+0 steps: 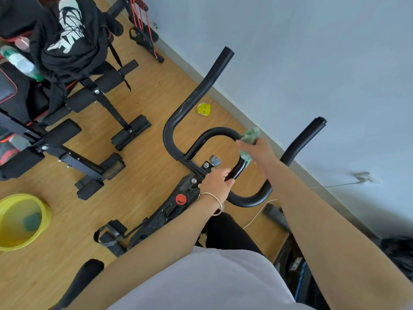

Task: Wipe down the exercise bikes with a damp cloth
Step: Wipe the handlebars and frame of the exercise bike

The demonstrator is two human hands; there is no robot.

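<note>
On the handlebar loop [214,130], cloth [251,135] within curled right fingers [241,143], left fingers [225,173] curled below.

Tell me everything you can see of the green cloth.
The cloth is pale green, soft and crumpled. It is bunched round the right side of the handlebar's black inner loop, one wad showing beyond the right hand and a tail on its near side. That hand grips it against the tube. Whether it is damp cannot be told.

wood floor [145,166] | standing on it: exercise bike [172,209], weight bench [71,156], yellow basin [47,212], yellow disc [203,109]
</note>
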